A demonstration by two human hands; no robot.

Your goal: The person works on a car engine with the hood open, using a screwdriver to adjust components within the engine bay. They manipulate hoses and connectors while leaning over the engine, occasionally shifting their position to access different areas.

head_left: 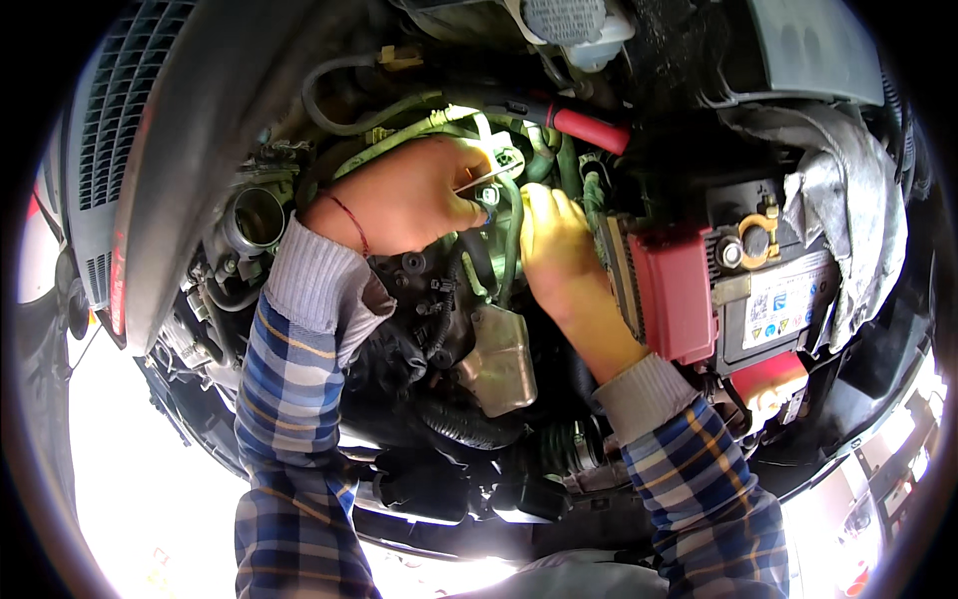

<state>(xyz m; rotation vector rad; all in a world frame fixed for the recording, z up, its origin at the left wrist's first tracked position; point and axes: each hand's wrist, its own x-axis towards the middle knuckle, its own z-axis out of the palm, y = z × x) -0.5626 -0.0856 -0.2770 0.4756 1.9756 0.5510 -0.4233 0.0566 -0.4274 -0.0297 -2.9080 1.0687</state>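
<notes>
Two bare hands work in one engine bay, each coming from a blue, white and tan plaid sleeve with a grey knitted cuff. There is one thin metal rod (pixel 485 179), one tubular red-and-black tool (pixel 591 130), one battery (pixel 731 324), one red cover (pixel 674 299), one grey cloth (pixel 863 230), one bare metal plate (pixel 504 364) and one round pipe mouth (pixel 257 218).

The left hand (pixel 414 195) is closed, its fingers curled in and its thumb pressed toward them; between them it grips the rod, which slants up to the right, toward a brightly lit cluster of hoses at the far middle. A thin red band circles this wrist. The right hand (pixel 559 250) is just to the right of that cluster, with its fingers bent forward beside an upright hose (pixel 513 240); whether they close on anything cannot be told.

The red-and-black tool lies beyond both hands, on the far side. The battery is on the right, with the red cover along its left side and the cloth draped at its far right. The plate is nearer, between the forearms, while the pipe mouth lies left of the left wrist.
</notes>
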